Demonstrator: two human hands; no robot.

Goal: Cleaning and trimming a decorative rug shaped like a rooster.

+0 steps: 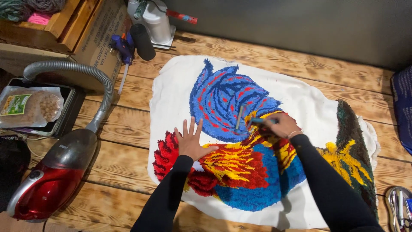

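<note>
A tufted rug [240,141] with a blue, red and yellow bird design on white backing cloth lies flat on the wooden floor. My left hand [191,141] rests flat on the rug with fingers spread, at the edge of the red tufted patch. My right hand [281,125] grips a slim tool [240,118] with a blue handle and a grey tip. The tip lies on the blue tufted area near the rug's middle. Both arms wear black sleeves.
A red canister vacuum [51,176] with a grey hose [73,68] sits at the left. A blue glue gun [122,47] and a white container [156,21] lie at the back. Cardboard boxes [92,41], a packet of snacks [30,107] and a metal tray of tools [399,206] stand around.
</note>
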